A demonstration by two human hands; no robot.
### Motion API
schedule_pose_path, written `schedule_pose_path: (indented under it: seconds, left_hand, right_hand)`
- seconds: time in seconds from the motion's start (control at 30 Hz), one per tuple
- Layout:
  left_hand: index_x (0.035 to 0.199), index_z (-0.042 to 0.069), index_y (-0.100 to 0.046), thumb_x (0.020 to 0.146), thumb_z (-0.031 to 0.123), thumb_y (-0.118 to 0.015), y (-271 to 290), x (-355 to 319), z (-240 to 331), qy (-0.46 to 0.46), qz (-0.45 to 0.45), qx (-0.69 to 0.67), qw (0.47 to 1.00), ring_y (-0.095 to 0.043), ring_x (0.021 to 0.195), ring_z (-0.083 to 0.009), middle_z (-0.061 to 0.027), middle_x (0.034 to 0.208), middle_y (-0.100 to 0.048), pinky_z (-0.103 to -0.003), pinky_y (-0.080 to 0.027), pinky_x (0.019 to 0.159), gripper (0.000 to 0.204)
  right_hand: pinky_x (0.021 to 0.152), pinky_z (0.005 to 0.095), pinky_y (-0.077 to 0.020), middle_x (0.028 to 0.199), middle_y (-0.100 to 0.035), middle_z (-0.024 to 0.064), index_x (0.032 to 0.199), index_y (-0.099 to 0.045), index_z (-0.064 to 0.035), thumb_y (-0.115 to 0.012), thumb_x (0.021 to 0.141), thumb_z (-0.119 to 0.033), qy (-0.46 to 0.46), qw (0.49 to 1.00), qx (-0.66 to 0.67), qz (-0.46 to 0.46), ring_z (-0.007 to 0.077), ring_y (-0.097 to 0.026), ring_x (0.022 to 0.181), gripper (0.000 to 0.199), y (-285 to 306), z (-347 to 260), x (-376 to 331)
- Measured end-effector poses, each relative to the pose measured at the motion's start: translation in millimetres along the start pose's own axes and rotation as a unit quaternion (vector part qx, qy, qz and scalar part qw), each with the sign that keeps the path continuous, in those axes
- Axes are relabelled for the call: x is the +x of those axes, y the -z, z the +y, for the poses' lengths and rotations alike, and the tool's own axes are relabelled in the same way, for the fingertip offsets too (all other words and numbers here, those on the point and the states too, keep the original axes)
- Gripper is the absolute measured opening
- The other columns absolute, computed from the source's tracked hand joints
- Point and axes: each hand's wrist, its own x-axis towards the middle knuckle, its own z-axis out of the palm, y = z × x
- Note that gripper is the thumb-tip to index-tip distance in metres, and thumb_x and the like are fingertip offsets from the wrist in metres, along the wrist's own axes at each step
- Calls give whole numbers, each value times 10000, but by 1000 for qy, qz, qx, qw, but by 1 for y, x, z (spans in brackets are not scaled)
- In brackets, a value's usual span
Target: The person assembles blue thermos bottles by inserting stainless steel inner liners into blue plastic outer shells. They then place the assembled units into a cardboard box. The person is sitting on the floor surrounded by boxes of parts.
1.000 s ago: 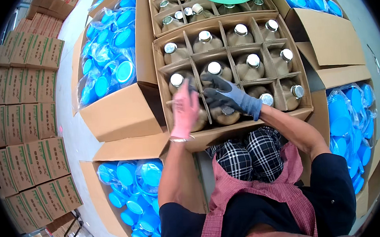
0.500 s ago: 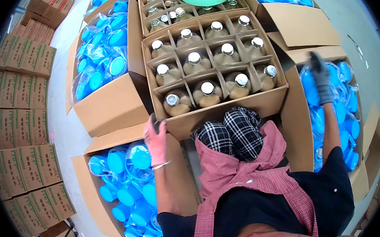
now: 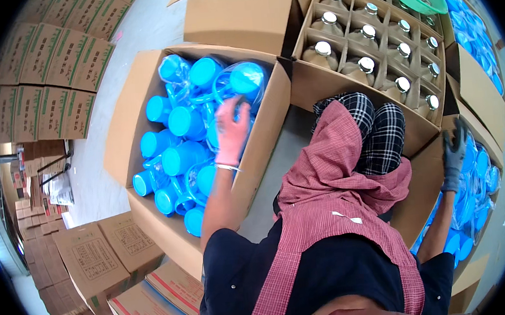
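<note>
Left hand (image 3: pixel 233 134), pink-gloved, curls over round, smooth blue plastic cups (image 3: pixel 187 122), its grip unclear. Right hand (image 3: pixel 455 152), grey-gloved, is spread.

My left hand (image 3: pixel 232 129), in a pink glove, is over the left carton (image 3: pixel 268 136), its fingers bent above blue plastic pieces (image 3: pixel 185 122) with round, flat ends; motion blur conceals whether it touches them. My right hand (image 3: pixel 454 149), in a dark grey glove, is at the right carton (image 3: pixel 421 186), its fingers spread, near bagged blue pieces (image 3: pixel 475 206); contact cannot be confirmed. Ahead of my knees stands a divided carton (image 3: pixel 306 86) of upright clear bottles (image 3: pixel 323 60), one per compartment, with white or silvery caps (image 3: pixel 323 48). Beyond it, a green basin (image 3: pixel 436 7) contains small pieces.
</note>
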Motion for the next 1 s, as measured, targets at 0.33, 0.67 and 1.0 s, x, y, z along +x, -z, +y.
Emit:
schedule_pose_path:
  seconds: [0.33, 0.67, 1.0]
  left_hand:
    - [1016, 147, -675, 877, 373, -576, 59, 15, -134, -64, -151, 393, 905, -617, 1000, -218, -82, 1041, -677, -569, -308, 997, 283]
    - [965, 4, -630, 858, 444, -563, 35, 53, -137, 75, -127, 370, 917, -626, 950, -361, -212, 973, -654, -431, -476, 877, 458]
    - [1349, -50, -381, 890, 505, -518, 26, 29, -199, 104, -149, 195, 964, -395, 1291, -418, -281, 1406, -382, -436, -327, 1070, 734]
  right_hand:
    - [1007, 428, -385, 1338, -463, 187, 1283, -508, -61, -628, 838, -158, 220, 973, -34, -66, 370, -470, 1197, 472, -88, -132, -34]
    - [1014, 458, -362, 1329, -483, 148, 1301, -499, -115, -582, 852, -181, 229, 963, -129, 60, 360, -450, 1200, 462, -119, -119, -61]
    - [1016, 433, -369, 1314, -504, 124, 1275, -522, -132, -586, 850, -176, 223, 960, -119, 119, 341, -462, 1197, 432, -115, -86, -67]
